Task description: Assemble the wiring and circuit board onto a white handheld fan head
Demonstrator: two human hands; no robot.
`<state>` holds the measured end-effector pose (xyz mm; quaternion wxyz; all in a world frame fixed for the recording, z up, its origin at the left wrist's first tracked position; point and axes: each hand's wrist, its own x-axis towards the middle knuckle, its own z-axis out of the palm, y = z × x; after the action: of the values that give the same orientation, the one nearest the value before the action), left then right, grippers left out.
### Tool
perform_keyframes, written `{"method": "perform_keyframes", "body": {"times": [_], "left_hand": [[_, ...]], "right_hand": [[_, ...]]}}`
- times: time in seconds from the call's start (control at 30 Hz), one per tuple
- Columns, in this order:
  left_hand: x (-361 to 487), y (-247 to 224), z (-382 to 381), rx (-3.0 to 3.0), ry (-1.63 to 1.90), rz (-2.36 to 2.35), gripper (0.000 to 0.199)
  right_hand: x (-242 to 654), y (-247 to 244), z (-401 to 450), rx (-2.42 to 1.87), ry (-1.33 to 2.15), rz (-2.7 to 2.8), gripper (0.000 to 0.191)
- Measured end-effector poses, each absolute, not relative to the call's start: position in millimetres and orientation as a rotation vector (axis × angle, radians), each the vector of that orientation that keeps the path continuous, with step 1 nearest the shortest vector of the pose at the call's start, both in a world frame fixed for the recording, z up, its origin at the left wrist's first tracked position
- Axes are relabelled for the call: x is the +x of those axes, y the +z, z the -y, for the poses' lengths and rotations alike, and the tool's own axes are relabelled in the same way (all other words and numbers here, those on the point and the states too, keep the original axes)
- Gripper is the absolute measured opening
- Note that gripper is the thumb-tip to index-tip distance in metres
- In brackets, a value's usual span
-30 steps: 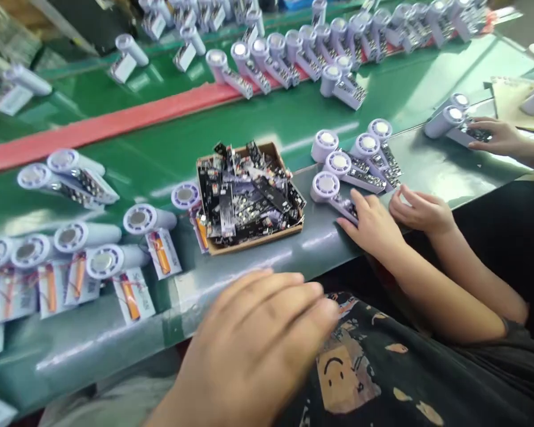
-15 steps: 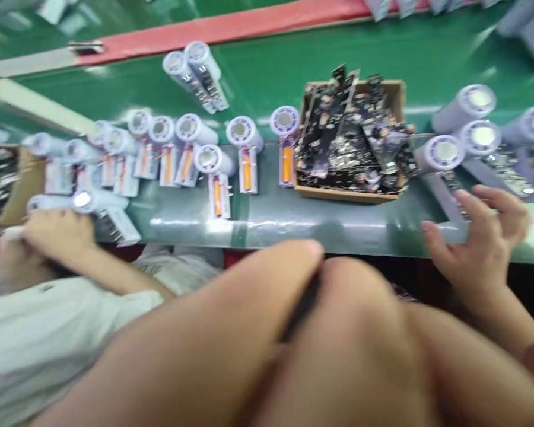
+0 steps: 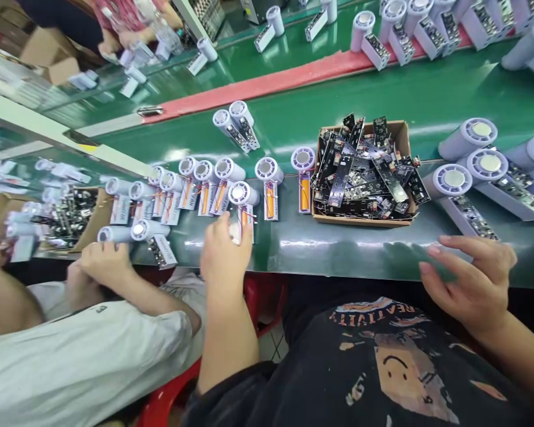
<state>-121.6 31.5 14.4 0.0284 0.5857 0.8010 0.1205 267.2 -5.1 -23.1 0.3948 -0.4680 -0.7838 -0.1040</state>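
Lavender cylindrical fan unit with a flat white handle and orange battery (image 3: pixel 243 198): located on the dark green bench (image 3: pixel 347 252), near the front edge, directly at my left hand (image 3: pixel 226 243). Left-hand state: digits bent, overlapping the lower end of the handle; I cannot tell whether they grip it. A small white object (image 3: pixel 235 233) shows between the digits; I cannot identify it.

Right-hand state: I have the right hand (image 3: pixel 469 279) with thumb and fingers parted and loosely curved, over the front edge of the bench. Nearest to it lies a lavender fan unit with a bare circuit board along its handle (image 3: pixel 451 181); I cannot confirm contact.

Between the hands, an uncovered brown cardboard box (image 3: pixel 403 136) is heaped with black rectangular circuit boards (image 3: pixel 360 172). Just left of the box lies a second orange-battery unit (image 3: pixel 304 178); next in line is a third (image 3: pixel 269 184). A row of similar lavender units (image 3: pixel 204 172) extends leftward. Farther back, two lavender fan units (image 3: pixel 235 126) lie side by side, in front of a long red strip (image 3: pixel 267 86). Far left: a co-worker's hand (image 3: pixel 107 262) at the bench edge.
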Motion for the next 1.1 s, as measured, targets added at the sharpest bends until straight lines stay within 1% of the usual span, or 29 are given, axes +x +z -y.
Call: {"method": "perform_keyframes", "body": {"times": [0.07,0.13,0.17,0.23,0.3,0.37,0.4,0.47,0.5,0.53,0.57,0.63,0.67,0.8,0.9,1.1], "left_hand": [[-115.3,1.3,-33.6,1.647,0.155,-2.555,0.042],[-107.1,-3.5,-32.4,1.524,-0.057,-2.555,0.032],[-101.5,-3.6,-28.7,1.501,-0.116,-2.536,0.03],[-87.5,-2.1,-14.0,1.535,-0.126,-2.455,0.032],[-73.2,-0.6,6.3,1.636,-0.064,-2.253,0.035],[-64.1,-0.2,23.7,1.812,0.096,-1.983,0.029],[-62.8,-0.4,28.8,1.918,0.229,-1.891,0.024],[-66.8,-1.2,29.7,2.126,0.553,-1.874,0.02],[-71.0,-1.7,26.1,2.198,0.683,-1.948,0.018],[-75.7,-2.1,20.8,2.243,0.721,-2.032,0.02],[-80.0,-2.5,14.9,2.26,0.655,-2.088,0.032],[-84.5,-3.7,5.7,2.238,0.431,-2.052,0.058],[-83.9,-4.8,3.7,2.214,0.355,-1.99,0.064],[-63.3,-12.8,10.4,2.201,0.372,-1.732,0.06],[-42.5,-19.8,12.7,2.262,0.473,-1.532,0.064],[-19.3,-31.5,-10.2,2.33,0.629,-1.339,0.061]], "right_hand": [[263.2,-22.3,5.8,-1.16,-0.218,2.011,0.031],[259.4,-21.2,7.3,-1.144,-0.176,2.03,0.03],[257.2,-20.6,8.3,-1.136,-0.149,2.037,0.03],[251.5,-19.8,10.5,-1.082,-0.068,2.059,0.03],[243.3,-19.9,12.2,-0.99,0.03,2.114,0.029],[232.4,-20.6,11.9,-0.882,0.129,2.193,0.026],[226.1,-20.9,10.6,-0.835,0.173,2.231,0.024],[212.5,-20.7,5.3,-0.761,0.23,2.286,0.02],[205.6,-20.1,1.7,-0.736,0.238,2.301,0.018],[198.9,-19.3,-2.1,-0.722,0.234,2.312,0.017],[192.6,-18.3,-5.9,-0.721,0.226,2.325,0.016],[182.0,-16.7,-11.6,-0.751,0.224,2.36,0.016],[177.8,-16.5,-13.1,-0.775,0.232,2.38,0.017],[169.5,-20.5,-12.3,-0.837,0.225,2.42,0.021],[173.5,-26.3,-12.8,-0.827,0.13,2.44,0.021],[200.9,-33.4,-15.9,-0.828,-0.007,2.441,0.019]]}}
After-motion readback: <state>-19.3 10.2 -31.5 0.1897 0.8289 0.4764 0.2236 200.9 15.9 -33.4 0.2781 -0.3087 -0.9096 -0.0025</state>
